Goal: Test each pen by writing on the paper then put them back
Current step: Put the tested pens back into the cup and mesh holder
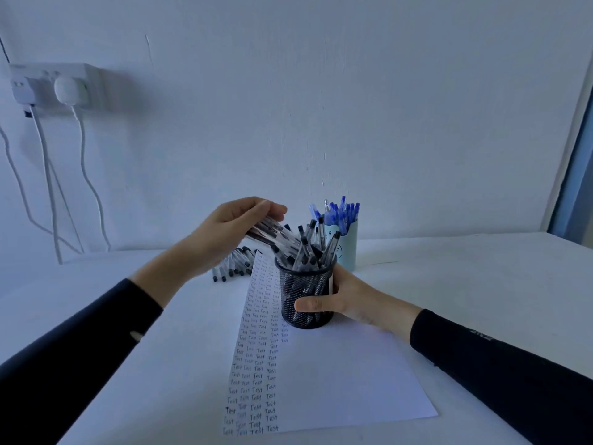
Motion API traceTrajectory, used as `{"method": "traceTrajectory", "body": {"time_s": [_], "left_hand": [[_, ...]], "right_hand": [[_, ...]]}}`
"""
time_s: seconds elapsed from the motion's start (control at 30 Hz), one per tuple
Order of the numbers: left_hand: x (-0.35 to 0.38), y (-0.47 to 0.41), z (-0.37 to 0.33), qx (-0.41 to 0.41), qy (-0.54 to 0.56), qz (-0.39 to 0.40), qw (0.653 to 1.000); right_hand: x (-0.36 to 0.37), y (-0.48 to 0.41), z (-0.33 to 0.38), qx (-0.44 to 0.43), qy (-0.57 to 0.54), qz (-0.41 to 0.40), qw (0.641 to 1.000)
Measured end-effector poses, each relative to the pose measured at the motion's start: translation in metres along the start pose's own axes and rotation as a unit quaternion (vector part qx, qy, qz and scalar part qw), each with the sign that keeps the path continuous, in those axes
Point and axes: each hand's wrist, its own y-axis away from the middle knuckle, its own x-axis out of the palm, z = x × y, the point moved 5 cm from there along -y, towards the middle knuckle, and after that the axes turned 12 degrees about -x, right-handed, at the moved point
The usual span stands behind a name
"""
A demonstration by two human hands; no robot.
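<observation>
Pens [272, 234], a bundle of clear-barrelled black ones, lie slanted in the left hand [234, 226], whose grip is curled around them, fingers over the top and thumb beneath, their lower ends pointing down toward the mouth of the black mesh cup [306, 293]. The right hand [346, 300] wraps that cup from its right side, thumb pressed across the front of the mesh low down and the other fingers hidden behind it, so this grip is clamped on the cup's wall. The cup stands upright on the sheet of paper [337, 380] and is already crowded with black-capped pens leaning outward in every direction. The paper's left part is filled with columns of the handwritten word "Test", which run from the near edge up past the cup; its right part is blank. More black pens [234, 264] lie in a row on the bench [465, 284] just beyond the paper's far left corner, partly behind the left wrist. A pale green cup [348, 248] of blue pens stands just behind the mesh cup, near the wall. To the right of both cups the bench lies open as far as its right edge; the near left is taken up by the dark left sleeve [80, 342].
</observation>
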Motion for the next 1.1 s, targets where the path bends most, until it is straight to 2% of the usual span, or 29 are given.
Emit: {"method": "traceTrajectory", "body": {"time_s": [0.1,0.17,0.23,0.3,0.37,0.47,0.53,0.6,0.7,0.77,0.83,0.9,0.97,1.03,1.1], "left_hand": [[0.006,0.01,0.0,0.084,-0.089,-0.058,0.991],[0.009,0.014,0.008,0.092,-0.045,-0.067,0.993],[0.013,0.018,0.025,0.065,0.088,-0.066,0.992],[0.027,0.025,0.042,0.031,0.214,-0.065,0.974],[0.042,0.03,0.05,-0.006,0.294,-0.074,0.953],[0.053,0.022,0.048,-0.089,0.345,-0.074,0.931],[0.049,0.011,0.04,-0.148,0.36,-0.111,0.914],[0.043,-0.004,0.033,-0.156,0.378,-0.145,0.901],[0.036,-0.017,0.009,-0.095,0.331,-0.165,0.924],[0.033,-0.02,-0.012,-0.021,0.229,-0.156,0.961],[0.037,-0.019,-0.025,0.019,0.096,-0.123,0.988],[0.044,-0.022,-0.026,0.015,-0.02,-0.079,0.997],[0.048,-0.025,-0.022,-0.021,-0.089,-0.044,0.995],[0.047,-0.025,-0.017,-0.061,-0.104,-0.005,0.993],[0.041,-0.023,-0.02,-0.023,-0.088,-0.001,0.996]], "right_hand": [[0.0,0.0,-0.001,-0.001,0.002,-0.007,1.0],[0.0,0.0,-0.002,0.002,0.0,-0.012,1.0],[0.001,0.001,-0.002,0.002,-0.009,-0.012,1.0],[0.002,0.001,-0.001,-0.004,-0.012,-0.01,1.0],[0.002,0.0,0.001,-0.011,-0.011,-0.009,1.0],[0.004,-0.001,0.005,-0.025,-0.016,-0.001,1.0],[0.003,0.0,0.006,-0.023,-0.01,0.0,1.0],[0.003,0.0,0.005,-0.021,-0.004,0.001,1.0],[0.003,0.001,0.005,-0.021,-0.003,0.007,1.0],[0.003,0.001,0.006,-0.023,-0.005,0.011,1.0],[0.002,0.001,0.006,-0.025,-0.005,0.013,1.0],[0.002,0.001,0.007,-0.026,-0.009,0.013,1.0],[0.002,0.001,0.006,-0.026,-0.008,0.013,1.0],[0.003,0.001,0.007,-0.026,-0.008,0.013,1.0],[0.002,0.0,0.004,-0.024,-0.004,0.008,1.0]]}}
